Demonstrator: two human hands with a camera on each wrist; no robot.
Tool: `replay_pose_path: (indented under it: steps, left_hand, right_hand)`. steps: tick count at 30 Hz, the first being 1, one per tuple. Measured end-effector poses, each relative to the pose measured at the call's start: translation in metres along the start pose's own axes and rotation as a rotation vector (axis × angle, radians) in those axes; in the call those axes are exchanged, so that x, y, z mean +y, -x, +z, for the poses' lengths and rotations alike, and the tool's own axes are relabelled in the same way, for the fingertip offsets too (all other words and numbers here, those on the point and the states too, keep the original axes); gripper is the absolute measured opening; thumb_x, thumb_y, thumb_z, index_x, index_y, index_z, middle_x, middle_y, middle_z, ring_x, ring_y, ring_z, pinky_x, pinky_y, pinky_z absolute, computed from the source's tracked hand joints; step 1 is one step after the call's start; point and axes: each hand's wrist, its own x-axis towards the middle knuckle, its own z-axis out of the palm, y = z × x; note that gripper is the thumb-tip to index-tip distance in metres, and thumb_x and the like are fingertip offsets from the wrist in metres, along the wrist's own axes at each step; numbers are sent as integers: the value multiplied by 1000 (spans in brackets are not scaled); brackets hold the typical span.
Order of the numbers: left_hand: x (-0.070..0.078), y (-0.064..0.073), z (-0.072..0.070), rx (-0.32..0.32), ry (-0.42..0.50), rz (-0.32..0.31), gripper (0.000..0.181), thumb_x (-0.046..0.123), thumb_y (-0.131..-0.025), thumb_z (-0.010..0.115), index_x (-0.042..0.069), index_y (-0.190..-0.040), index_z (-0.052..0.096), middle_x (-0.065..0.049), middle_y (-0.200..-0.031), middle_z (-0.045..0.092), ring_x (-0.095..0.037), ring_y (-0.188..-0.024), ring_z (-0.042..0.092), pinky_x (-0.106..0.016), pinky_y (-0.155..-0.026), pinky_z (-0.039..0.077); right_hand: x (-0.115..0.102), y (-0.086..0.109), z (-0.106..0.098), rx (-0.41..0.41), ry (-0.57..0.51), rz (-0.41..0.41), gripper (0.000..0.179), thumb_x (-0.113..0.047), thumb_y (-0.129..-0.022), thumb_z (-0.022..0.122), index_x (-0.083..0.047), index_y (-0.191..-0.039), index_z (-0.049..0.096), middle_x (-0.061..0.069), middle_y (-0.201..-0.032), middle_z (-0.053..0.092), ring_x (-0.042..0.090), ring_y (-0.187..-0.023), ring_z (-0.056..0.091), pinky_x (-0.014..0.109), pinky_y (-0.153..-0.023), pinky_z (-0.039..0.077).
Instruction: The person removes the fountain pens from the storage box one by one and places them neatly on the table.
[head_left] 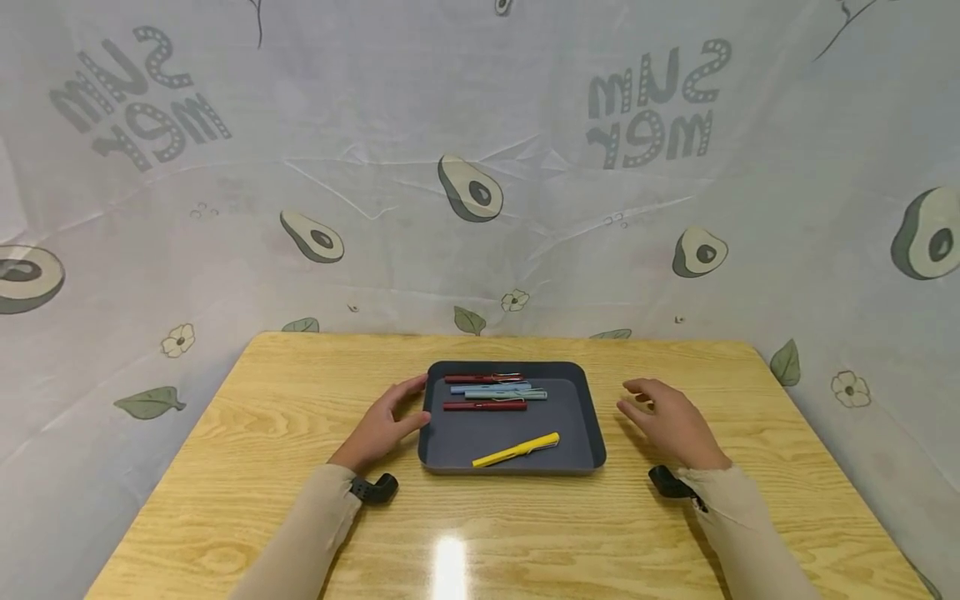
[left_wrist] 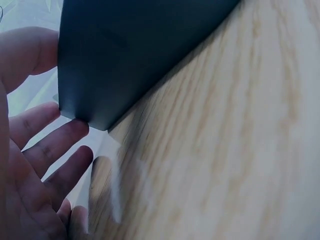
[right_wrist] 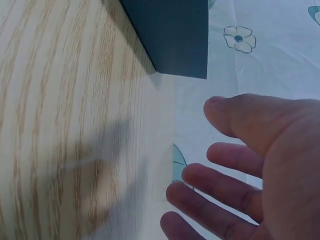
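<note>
A dark grey rectangular tray lies on the wooden table. Across its back left part rest a dark red pen, a blue pen, a pale green pen and another dark red pen. A yellow pen lies slanted near the front. My left hand is at the tray's left side, thumb and fingertips right at the rim, fingers spread and loosely bent. To the right of the tray, my right hand hovers apart from it with relaxed fingers, holding nothing.
The wooden table extends on both sides of the tray and in front of it. A pale curtain printed with avocados and leaves hangs behind the table. Each wrist wears a black strap, the left one close to the tray's front corner.
</note>
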Motion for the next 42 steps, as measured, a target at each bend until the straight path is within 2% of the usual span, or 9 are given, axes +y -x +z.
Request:
replay_pose_path:
  steps: [5,11,20,24,31,36,42]
  left_hand:
    - [-1,2,0,-10,3,-19,69,31,-98,74,25,-159,43,-4,-157,49,-28,-151,36,-56,-125,17]
    - [-2,1,-1,-19,-7,-14,69,30,-99,73,24,-160,41,-3,-157,48,-25,-151,37,-49,-128,7]
    - [1,1,-1,-33,-20,-17,71,30,-100,72,22,-161,38,-7,-158,47,-28,-150,37,-49,-128,6]
    - [2,1,0,-38,-28,-28,70,30,-100,71,23,-162,38,-8,-158,47,-28,-150,38,-49,-128,6]
    - [4,1,-1,-45,-23,-44,70,31,-101,71,24,-162,38,-7,-156,48,-30,-149,38,-59,-123,21]
    - [5,1,-1,-49,-9,-23,70,29,-101,71,23,-162,37,-10,-155,50,-33,-149,38,-62,-122,21]
    - [6,1,-2,-59,-14,-44,71,31,-101,71,24,-162,36,-8,-154,50,-30,-148,39,-60,-122,24]
  right_hand:
    - [-1,-2,4,6,-47,-24,46,-27,-103,67,0,-140,61,22,-136,63,41,-115,65,57,-94,53]
    - [-3,-7,5,-6,-117,-91,48,-30,-103,67,-2,-142,60,20,-136,63,38,-117,63,56,-96,53]
    - [-23,-16,1,-31,-73,-180,42,-22,-100,72,-2,-136,65,16,-131,66,37,-112,66,54,-92,56]
    - [-31,-19,1,-68,-55,-199,41,-22,-99,73,-5,-135,66,11,-130,66,33,-110,66,52,-90,56]
    - [-49,-27,0,-135,-10,-234,40,-23,-97,75,-9,-134,69,11,-125,68,30,-108,66,49,-88,55]
    - [-65,-32,-2,-206,-22,-256,37,-22,-97,76,-7,-130,70,11,-122,70,30,-106,66,50,-88,55]
    - [-80,-38,0,-311,-22,-346,29,-19,-96,76,-5,-121,74,10,-115,72,29,-104,68,49,-88,56]
